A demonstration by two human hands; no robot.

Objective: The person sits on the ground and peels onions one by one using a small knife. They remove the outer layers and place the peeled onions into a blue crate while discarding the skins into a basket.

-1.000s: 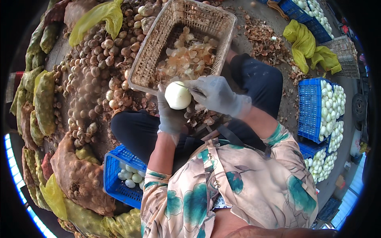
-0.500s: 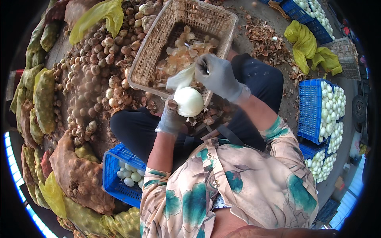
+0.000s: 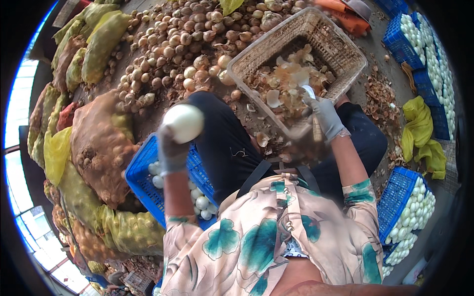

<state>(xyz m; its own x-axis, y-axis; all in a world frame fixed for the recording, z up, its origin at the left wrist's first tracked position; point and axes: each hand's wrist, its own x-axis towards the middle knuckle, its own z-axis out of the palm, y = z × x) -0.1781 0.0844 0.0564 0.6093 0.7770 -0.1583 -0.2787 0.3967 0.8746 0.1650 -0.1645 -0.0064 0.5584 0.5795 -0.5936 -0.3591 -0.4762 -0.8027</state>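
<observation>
A peeled white onion [image 3: 183,123] is in the gloved fingers of my left hand [image 3: 173,148], raised beside my left knee. Just below and around that wrist sits a blue plastic crate [image 3: 139,170] with several peeled onions [image 3: 201,202] in it; my forearm hides part of them. My gloved right hand [image 3: 326,117] is closed around a knife [image 3: 316,129], its pale blade pointing up over the near side of a dirty beige crate [image 3: 351,54]. Loose onion skins [image 3: 291,74] lie inside that crate.
Unpeeled onions [image 3: 185,39] spread over the floor at the far left. Full mesh sacks [image 3: 101,148] stand along the left. Blue crates of peeled onions [image 3: 402,207] line the right, near yellow mesh bags [image 3: 419,126] and a heap of skins [image 3: 382,98].
My left hand has carried the onion leftward, from the beige crate to the blue crate. My right hand has come away from the onion and its strip of skin. The view has shifted left.
</observation>
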